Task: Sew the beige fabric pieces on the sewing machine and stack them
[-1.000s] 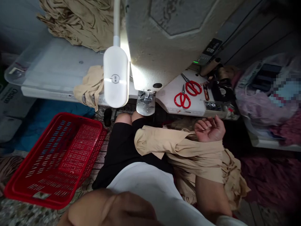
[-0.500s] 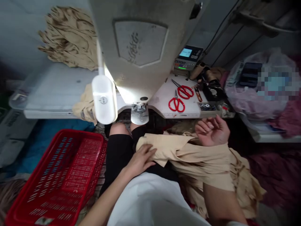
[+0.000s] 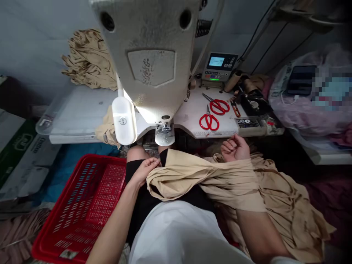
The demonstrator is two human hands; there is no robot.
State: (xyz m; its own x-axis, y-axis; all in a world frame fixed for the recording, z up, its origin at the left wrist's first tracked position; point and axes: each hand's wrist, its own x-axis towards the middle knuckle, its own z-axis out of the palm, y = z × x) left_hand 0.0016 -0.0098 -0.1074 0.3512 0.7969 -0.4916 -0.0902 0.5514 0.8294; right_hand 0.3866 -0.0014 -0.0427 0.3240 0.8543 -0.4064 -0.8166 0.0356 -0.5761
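A length of beige fabric point(image 3: 178, 176) lies over my lap, its near end opened into a loop. My left hand point(image 3: 147, 169) pinches the loop's left edge between thumb and fingers. My right arm runs through the bunched fabric, which wraps the forearm up to the wrist. Out of its far side comes my right hand point(image 3: 233, 147), palm up with the fingers curled in and nothing visible in them. More beige fabric point(image 3: 288, 205) hangs in a heap beside my right forearm.
Ahead stands a sewing machine point(image 3: 151, 69) with a lit lamp point(image 3: 125, 121). Two red-handled scissors point(image 3: 209, 121) lie on its white table point(image 3: 187, 126), near a control panel point(image 3: 217, 66). A red basket point(image 3: 79, 161) is at my left. Beige cloth point(image 3: 89, 60) is piled at the back left.
My left hand has gone from lying flat on the fabric to pinching its edge, further left and up. The fabric's end has opened into a loop. The right hand's fingers have curled in more.
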